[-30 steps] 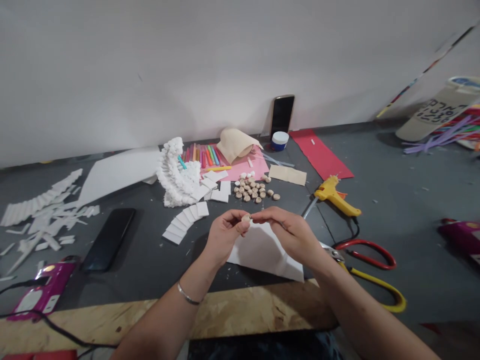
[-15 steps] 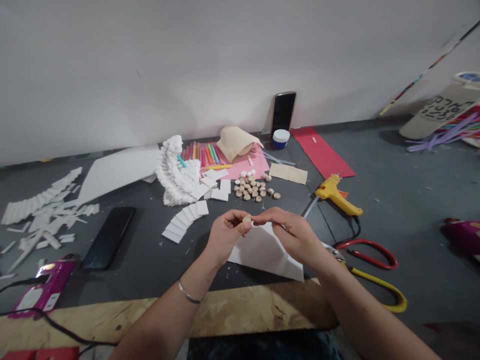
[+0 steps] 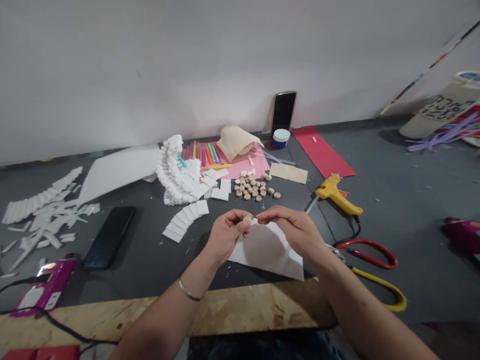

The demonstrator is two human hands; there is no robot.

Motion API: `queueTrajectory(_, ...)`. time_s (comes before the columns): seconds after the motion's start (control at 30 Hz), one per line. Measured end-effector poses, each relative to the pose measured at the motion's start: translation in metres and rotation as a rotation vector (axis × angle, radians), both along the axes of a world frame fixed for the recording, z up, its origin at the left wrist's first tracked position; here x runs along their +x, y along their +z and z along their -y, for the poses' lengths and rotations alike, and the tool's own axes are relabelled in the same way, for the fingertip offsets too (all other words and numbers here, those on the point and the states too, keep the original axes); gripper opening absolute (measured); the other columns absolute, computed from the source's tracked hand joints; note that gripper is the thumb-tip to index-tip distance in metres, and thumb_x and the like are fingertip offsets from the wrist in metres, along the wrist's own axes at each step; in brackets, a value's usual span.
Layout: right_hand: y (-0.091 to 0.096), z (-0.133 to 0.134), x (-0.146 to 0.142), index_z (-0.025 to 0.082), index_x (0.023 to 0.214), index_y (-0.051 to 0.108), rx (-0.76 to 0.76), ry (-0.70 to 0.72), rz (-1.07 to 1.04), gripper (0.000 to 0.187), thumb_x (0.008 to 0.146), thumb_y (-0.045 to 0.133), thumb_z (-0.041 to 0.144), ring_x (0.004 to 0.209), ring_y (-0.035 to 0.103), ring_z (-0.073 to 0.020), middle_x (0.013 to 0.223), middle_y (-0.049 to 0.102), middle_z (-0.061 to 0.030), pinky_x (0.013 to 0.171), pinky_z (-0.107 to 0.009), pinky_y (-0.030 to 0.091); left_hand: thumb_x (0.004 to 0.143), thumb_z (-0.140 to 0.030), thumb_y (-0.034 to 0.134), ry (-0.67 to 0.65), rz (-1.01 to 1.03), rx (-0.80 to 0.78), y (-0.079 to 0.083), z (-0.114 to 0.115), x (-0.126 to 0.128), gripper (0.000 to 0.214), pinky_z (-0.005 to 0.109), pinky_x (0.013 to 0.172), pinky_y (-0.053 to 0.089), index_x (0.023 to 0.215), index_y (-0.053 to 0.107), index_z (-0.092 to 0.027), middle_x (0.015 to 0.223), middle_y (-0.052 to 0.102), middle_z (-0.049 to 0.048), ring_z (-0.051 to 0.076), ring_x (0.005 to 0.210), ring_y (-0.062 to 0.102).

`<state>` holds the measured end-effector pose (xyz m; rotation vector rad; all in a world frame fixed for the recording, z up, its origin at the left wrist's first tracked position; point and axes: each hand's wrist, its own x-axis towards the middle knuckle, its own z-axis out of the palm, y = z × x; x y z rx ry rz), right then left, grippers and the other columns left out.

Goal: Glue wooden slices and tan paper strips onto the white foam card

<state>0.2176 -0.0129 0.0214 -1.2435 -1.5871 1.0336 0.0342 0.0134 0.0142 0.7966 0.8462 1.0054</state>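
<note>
My left hand pinches a small round wooden disc between thumb and fingertips, held above a white paper sheet. My right hand is closed in a pinch just right of the disc, its fingertips a short gap from it; what it holds, if anything, is too small to make out. A pile of similar wooden discs lies on the dark table behind my hands.
A yellow glue gun and red-and-yellow scissors lie at right. White foam squares, a white foam shape, coloured sticks, a black phone, a pink device and a wooden board surround me.
My right hand's fingertips have drawn slightly away from the disc, which stays in my left hand. The view has shifted a little.
</note>
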Motion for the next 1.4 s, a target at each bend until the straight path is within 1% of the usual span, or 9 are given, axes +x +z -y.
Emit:
queueTrajectory(0.23, -0.002, -0.002, -0.001, 0.022, 0.097, 0.074, 0.027, 0.035, 0.019, 0.040, 0.082, 0.039, 0.011, 0.088, 0.066, -0.0162, 0.093, 0.074, -0.0025, 0.083, -0.031, 0.050, 0.052, -0.033, 0.091, -0.022, -0.009, -0.003, 0.000, 0.001, -0.001, 0.034, 0.019, 0.049, 0.039, 0.071, 0.070, -0.013, 0.063, 0.062, 0.0001, 0.006, 0.053, 0.049)
queueTrajectory(0.4, -0.003, -0.003, 0.000, 0.022, 0.097, 0.075, 0.047, 0.055, 0.024, 0.041, 0.081, 0.039, 0.009, 0.090, 0.066, -0.0157, 0.094, 0.074, -0.0021, 0.084, -0.029, 0.049, 0.054, -0.034, 0.089, -0.037, -0.056, 0.031, -0.002, 0.000, -0.003, 0.034, 0.019, 0.050, 0.039, 0.073, 0.071, -0.013, 0.064, 0.062, 0.0005, 0.007, 0.055, 0.049)
queueTrajectory(0.57, -0.002, -0.003, -0.003, 0.023, 0.097, 0.075, 0.016, 0.027, 0.043, 0.043, 0.079, 0.039, 0.008, 0.088, 0.066, -0.0153, 0.092, 0.074, -0.0014, 0.082, -0.029, 0.049, 0.055, -0.037, 0.089, -0.034, -0.135, 0.076, -0.003, -0.004, -0.006, 0.035, 0.019, 0.052, 0.041, 0.073, 0.070, -0.013, 0.065, 0.062, 0.0007, 0.007, 0.057, 0.049)
queueTrajectory(0.8, -0.007, -0.004, 0.001, 0.022, 0.096, 0.075, -0.004, 0.056, 0.029, 0.044, 0.077, 0.038, 0.006, 0.089, 0.066, -0.0150, 0.092, 0.074, -0.0010, 0.084, -0.028, 0.048, 0.059, -0.040, 0.086, -0.077, -0.222, 0.132, -0.007, -0.006, -0.009, 0.036, 0.021, 0.055, 0.043, 0.077, 0.070, -0.014, 0.071, 0.065, 0.0018, 0.008, 0.059, 0.051)
queueTrajectory(1.0, -0.010, -0.006, 0.005, 0.023, 0.095, 0.076, -0.018, 0.060, -0.001, 0.045, 0.076, 0.038, 0.007, 0.090, 0.066, -0.0154, 0.092, 0.073, -0.0008, 0.084, -0.029, 0.047, 0.058, -0.041, 0.086, -0.112, -0.286, 0.146, -0.003, -0.010, -0.004, 0.036, 0.022, 0.055, 0.041, 0.075, 0.070, -0.014, 0.067, 0.064, 0.0006, 0.008, 0.057, 0.050)
queueTrajectory(1.17, -0.011, -0.009, 0.008, 0.023, 0.093, 0.076, -0.038, 0.050, -0.038, 0.045, 0.075, 0.038, 0.007, 0.088, 0.066, -0.0153, 0.090, 0.074, -0.0003, 0.084, -0.029, 0.048, 0.057, -0.041, 0.086, -0.120, -0.289, 0.146, -0.001, -0.014, 0.000, 0.037, 0.021, 0.055, 0.041, 0.075, 0.069, -0.014, 0.066, 0.063, 0.0000, 0.007, 0.056, 0.050)
queueTrajectory(1.4, -0.019, -0.012, 0.009, 0.025, 0.094, 0.076, -0.024, 0.054, -0.083, 0.047, 0.074, 0.039, 0.006, 0.087, 0.067, -0.0145, 0.090, 0.074, 0.0006, 0.082, -0.027, 0.049, 0.055, -0.041, 0.086, -0.101, -0.282, 0.130, -0.002, -0.016, 0.002, 0.038, 0.021, 0.055, 0.041, 0.074, 0.068, -0.014, 0.064, 0.062, -0.0012, 0.007, 0.055, 0.049)
